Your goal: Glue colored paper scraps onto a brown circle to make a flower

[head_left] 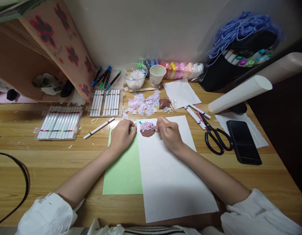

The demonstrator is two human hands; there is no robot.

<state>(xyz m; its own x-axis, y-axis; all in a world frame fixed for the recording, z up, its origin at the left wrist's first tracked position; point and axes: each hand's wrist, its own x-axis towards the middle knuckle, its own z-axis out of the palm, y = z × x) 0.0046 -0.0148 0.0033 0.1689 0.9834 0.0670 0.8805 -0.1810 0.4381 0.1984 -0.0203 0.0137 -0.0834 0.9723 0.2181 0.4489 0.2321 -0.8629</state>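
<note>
A white sheet lies on the wooden desk, overlapping a green sheet. Near the white sheet's top edge sits a brown clay disc covered with pink and blue paper scraps. My left hand rests on the green sheet beside the disc, fingers curled down onto the paper. My right hand is closed around a thin wooden stick whose tip touches the disc's right edge.
A pile of paper scraps lies behind the sheets, with a bowl, paper cup and clay tubs. Marker cases sit left. Scissors, a phone, a paper roll lie right.
</note>
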